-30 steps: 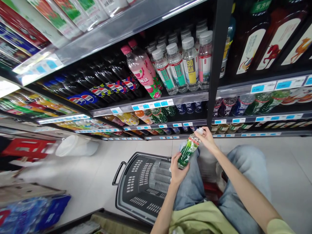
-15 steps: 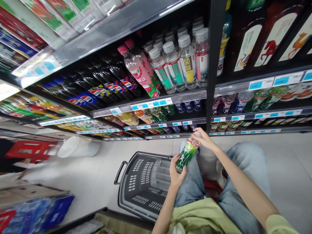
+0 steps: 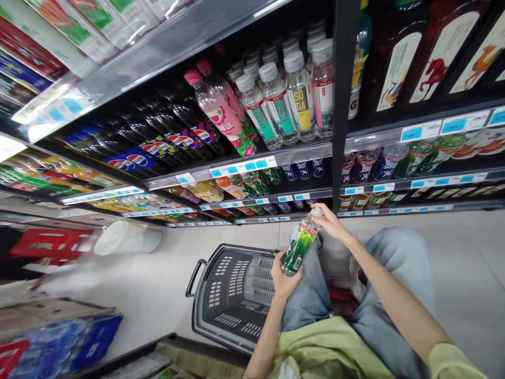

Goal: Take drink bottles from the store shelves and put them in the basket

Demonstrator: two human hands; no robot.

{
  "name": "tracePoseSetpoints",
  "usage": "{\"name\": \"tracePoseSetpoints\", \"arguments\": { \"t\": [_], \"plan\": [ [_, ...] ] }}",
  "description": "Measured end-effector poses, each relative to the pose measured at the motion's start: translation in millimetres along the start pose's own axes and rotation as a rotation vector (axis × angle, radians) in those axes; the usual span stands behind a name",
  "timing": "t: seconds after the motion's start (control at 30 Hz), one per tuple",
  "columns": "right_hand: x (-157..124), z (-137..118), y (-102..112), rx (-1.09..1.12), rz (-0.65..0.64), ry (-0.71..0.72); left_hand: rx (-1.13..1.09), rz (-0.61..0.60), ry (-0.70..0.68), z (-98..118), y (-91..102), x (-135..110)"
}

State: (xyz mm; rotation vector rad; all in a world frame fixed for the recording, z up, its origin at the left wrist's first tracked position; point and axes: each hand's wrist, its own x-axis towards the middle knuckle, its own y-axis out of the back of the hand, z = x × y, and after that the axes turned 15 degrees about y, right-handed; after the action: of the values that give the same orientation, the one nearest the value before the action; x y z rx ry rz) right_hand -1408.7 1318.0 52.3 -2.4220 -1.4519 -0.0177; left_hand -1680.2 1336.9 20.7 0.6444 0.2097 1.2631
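The dark grey basket sits on the floor, and the green-labelled bottle is held just right of its right side, tilted, its cap end away from the basket. The left hand, nearest the basket, has its fingers curled around the bottle's lower part — thumb on one side, fingers on the other. The right hand, farther right of the basket, pinches the pale cap between its fingers. Denim-clad legs are bent to the basket's right. Beyond the basket, shelves carry pink-capped bottles and clear soda bottles — while a white bucket is left of it.
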Motion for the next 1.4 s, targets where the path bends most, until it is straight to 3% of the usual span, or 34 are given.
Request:
{"name": "tracePoseSetpoints", "arguments": {
  "t": [0.33, 0.53, 0.63, 0.77, 0.93, 1.13, 1.23, 1.3, 1.4],
  "plan": [
    [-1.3, 1.3, -11.3, -0.031, -0.016, 0.070, -0.043, -0.056, 0.218, -5.8, 8.9, -3.1],
    [0.6, 3.3, -14.3, -0.006, -0.002, 0.066, -0.052, -0.076, 0.232, -5.2, 10.4, -2.1],
    [-2.7, -2.2, -19.4, 0.063, 0.037, 0.068, -0.024, -0.101, 0.195, -2.5, 15.1, -6.5],
    [-14.8, -14.4, -30.8, 0.193, 0.048, 0.028, 0.057, -0.092, 0.048, 9.2, 27.8, -15.5],
    [-34.7, -21.9, -47.8, 0.214, -0.046, -0.005, 0.140, -0.091, 0.006, 35.3, 44.4, -14.3],
    [-60.0, -12.6, -78.2, 0.111, -0.183, 0.158, 0.248, -0.174, -0.018, 65.5, 50.2, 10.7],
    [-71.9, -5.3, -91.7, 0.041, -0.175, 0.192, 0.324, -0.188, -0.045, 69.3, 49.6, 14.7],
    [-78.5, -0.8, -97.5, 0.002, -0.156, 0.196, 0.343, -0.169, -0.059, 67.2, 49.5, 10.3],
    [-86.1, 3.6, -102.1, -0.069, -0.169, 0.207, 0.339, -0.036, -0.079, 60.7, 49.5, -1.8]
  ]
}}
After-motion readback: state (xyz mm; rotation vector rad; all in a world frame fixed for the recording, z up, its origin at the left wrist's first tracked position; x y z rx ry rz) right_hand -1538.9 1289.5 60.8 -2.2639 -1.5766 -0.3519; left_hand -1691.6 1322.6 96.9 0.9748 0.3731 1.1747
